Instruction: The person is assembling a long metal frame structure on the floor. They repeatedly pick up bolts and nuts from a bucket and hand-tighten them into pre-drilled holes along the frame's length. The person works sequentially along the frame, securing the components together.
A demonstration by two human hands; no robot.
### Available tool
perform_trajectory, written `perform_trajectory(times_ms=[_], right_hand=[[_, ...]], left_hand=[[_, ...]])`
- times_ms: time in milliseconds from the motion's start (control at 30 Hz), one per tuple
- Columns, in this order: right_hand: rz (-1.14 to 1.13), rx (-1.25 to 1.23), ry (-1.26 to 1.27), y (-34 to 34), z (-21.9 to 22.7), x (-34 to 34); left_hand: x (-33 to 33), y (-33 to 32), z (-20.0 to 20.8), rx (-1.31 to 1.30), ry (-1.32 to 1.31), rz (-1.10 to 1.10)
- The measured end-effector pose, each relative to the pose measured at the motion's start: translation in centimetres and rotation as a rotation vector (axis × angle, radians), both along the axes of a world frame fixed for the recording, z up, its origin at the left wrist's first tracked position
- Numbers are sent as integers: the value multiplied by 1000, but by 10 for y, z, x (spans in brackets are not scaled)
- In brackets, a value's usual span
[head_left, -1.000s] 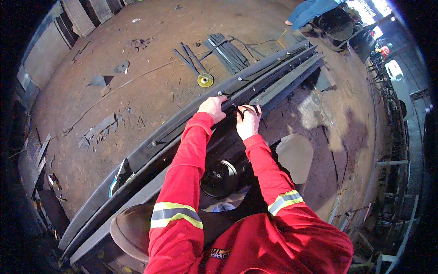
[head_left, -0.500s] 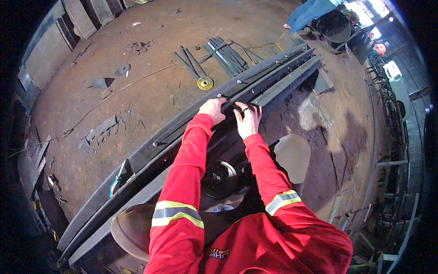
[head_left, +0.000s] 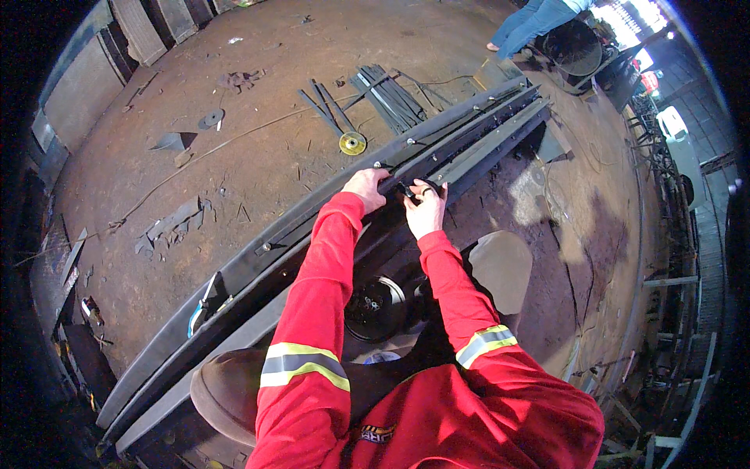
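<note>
Long dark metal beams point(head_left: 301, 228) run side by side from lower left to upper right before me, with bolts point(head_left: 412, 142) standing along the far one. My left hand point(head_left: 365, 187) is closed over the far beam beside a bolt, its fingertips partly hidden. Just to its right, my right hand point(head_left: 426, 209) is closed, pinching a small black part point(head_left: 404, 190) between thumb and fingers above the middle beam. The part's exact kind cannot be made out. Between my legs stands a round black container point(head_left: 375, 307) holding small metal rings or nuts.
Blue-handled pliers point(head_left: 201, 306) rest on the beams' left part. Beyond lie a yellow disc point(head_left: 352, 143), a stack of dark flat bars point(head_left: 388, 98) and a cable point(head_left: 226, 144). Scrap pieces point(head_left: 173, 227) litter the dirt floor. Another person's legs point(head_left: 531, 25) show at the far right.
My right hand has turned slightly, and the small black part now shows between its fingers. My left hand stays nearly in place on the beam.
</note>
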State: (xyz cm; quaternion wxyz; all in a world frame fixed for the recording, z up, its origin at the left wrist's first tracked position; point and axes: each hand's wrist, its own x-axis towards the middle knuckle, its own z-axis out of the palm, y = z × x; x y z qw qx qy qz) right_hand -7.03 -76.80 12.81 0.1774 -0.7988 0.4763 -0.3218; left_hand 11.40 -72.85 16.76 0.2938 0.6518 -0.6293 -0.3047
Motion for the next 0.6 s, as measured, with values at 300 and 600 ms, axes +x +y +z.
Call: perform_trajectory(times_ms=[300, 600], right_hand=[[-90, -289, 272, 11, 31, -1], [-149, 29, -13, 12, 31, 10]], left_hand=[[-4, -6, -4, -46, -24, -71], [1, -4, -8, -9, 34, 19]])
